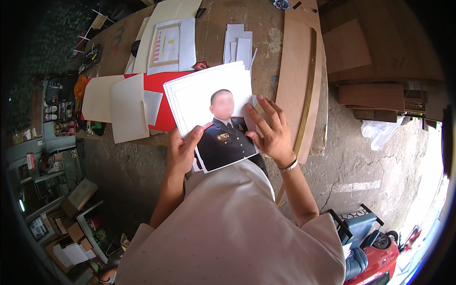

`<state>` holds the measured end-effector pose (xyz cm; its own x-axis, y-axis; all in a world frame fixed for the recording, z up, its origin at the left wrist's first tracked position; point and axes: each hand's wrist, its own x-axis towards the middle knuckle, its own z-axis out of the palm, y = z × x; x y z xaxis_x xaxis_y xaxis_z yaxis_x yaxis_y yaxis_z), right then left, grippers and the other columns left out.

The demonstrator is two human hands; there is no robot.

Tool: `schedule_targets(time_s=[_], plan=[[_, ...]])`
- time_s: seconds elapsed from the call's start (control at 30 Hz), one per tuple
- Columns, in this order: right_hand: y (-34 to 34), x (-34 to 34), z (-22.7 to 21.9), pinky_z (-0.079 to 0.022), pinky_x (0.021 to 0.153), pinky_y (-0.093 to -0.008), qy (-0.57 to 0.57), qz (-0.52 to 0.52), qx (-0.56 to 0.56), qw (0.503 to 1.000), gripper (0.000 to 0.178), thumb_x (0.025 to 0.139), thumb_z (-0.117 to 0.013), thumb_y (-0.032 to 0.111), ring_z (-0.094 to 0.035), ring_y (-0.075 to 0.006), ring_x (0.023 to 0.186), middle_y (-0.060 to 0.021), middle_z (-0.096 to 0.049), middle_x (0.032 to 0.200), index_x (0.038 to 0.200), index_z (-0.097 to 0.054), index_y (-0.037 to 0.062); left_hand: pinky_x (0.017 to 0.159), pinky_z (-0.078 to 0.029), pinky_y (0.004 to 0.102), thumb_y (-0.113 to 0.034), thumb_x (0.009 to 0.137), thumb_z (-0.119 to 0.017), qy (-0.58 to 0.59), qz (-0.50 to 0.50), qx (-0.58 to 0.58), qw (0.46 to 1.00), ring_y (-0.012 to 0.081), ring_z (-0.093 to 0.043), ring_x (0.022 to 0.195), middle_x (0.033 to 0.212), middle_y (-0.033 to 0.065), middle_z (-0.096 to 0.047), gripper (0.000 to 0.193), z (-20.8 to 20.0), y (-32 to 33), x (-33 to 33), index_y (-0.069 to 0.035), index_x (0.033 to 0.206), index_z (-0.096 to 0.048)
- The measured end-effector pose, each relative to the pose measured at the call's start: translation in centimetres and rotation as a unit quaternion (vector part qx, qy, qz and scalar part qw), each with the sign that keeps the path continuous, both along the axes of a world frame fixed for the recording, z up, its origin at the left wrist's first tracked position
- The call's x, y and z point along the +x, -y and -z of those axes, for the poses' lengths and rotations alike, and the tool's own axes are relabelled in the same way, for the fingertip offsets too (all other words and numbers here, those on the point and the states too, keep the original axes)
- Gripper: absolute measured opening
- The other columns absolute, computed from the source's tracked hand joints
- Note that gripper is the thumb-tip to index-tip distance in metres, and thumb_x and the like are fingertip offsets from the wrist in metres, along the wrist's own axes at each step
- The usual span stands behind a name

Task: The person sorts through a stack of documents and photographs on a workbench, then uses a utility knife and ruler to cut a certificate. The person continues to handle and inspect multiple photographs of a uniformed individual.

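Observation:
A stack of printed photo sheets (pixel 190 95) is held up in front of my body, over the table's near edge. Its top sheet is a portrait of a person in a dark uniform (pixel 226 146) against a white background. My left hand (pixel 183 149) is closed on the lower left edge, with its thumb on top and its other fingers hidden behind. At the right edge, my right hand (pixel 271 126) has its fingers spread, and the thumb and fingertips rest against the sheets. A silver band circles the right wrist.
On the wooden table (pixel 268 52) lie a framed certificate (pixel 165 47), white paper strips (pixel 237 43), cream boards (pixel 127 107) on a red sheet (pixel 166 107), and a long wooden strip (pixel 308 90). Shelves stand at left; a blue chair (pixel 357 232) and a red car (pixel 384 261) sit lower right.

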<state>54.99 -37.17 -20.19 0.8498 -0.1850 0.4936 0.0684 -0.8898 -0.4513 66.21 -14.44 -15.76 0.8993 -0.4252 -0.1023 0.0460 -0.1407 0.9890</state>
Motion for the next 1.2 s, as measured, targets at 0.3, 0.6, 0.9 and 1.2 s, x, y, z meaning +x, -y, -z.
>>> schedule_targets(time_s=[0.3,0.6,0.9,1.2], plan=[[-0.3,-0.3,-0.4,-0.047,0.101,-0.0449,0.019,0.018,-0.015,1.000,0.052,0.096,-0.057,0.054,-0.054,-0.0360,0.123,-0.0168,-0.049,0.145,0.133,-0.066,0.0174,0.058,-0.032,0.0223,-0.022,0.098,-0.069,-0.006,0.000,0.003,1.000,0.0026,-0.041,0.067,0.077,-0.0052,-0.056,0.024,-0.5,0.0,-0.1,0.001,0.102,-0.067],[-1.0,-0.1,-0.8,-0.048,0.096,-0.0449,0.038,0.025,0.002,0.999,0.053,0.089,-0.066,0.052,-0.056,-0.0336,0.120,-0.0112,-0.049,0.148,0.134,-0.064,0.0229,0.058,-0.032,0.0215,-0.021,0.099,-0.068,-0.014,0.005,0.001,1.000,0.0026,-0.042,0.067,0.078,-0.0048,-0.057,0.023,-1.0,-0.1,0.2,0.001,0.103,-0.067],[-1.3,0.3,-1.0,-0.047,0.095,-0.0452,0.039,0.022,-0.023,0.999,0.051,0.092,-0.063,0.053,-0.056,-0.0351,0.119,-0.0126,-0.049,0.147,0.133,-0.065,0.0219,0.059,-0.033,0.0216,-0.021,0.098,-0.068,-0.004,0.003,-0.014,1.000,0.0026,-0.042,0.068,0.078,-0.0048,-0.056,0.023,-1.2,-0.3,0.4,0.001,0.104,-0.066],[1.8,-0.4,-0.4,-0.050,0.090,-0.0429,0.070,0.144,0.103,0.982,0.040,0.098,-0.062,0.032,-0.060,-0.0339,0.109,-0.0175,-0.057,0.129,0.129,-0.062,0.0058,0.066,-0.039,0.0196,-0.018,0.098,-0.069,-0.032,-0.046,-0.070,0.996,0.0034,-0.052,0.077,0.091,0.0000,-0.064,0.027,-2.7,0.4,-0.2,0.003,0.113,-0.065]])
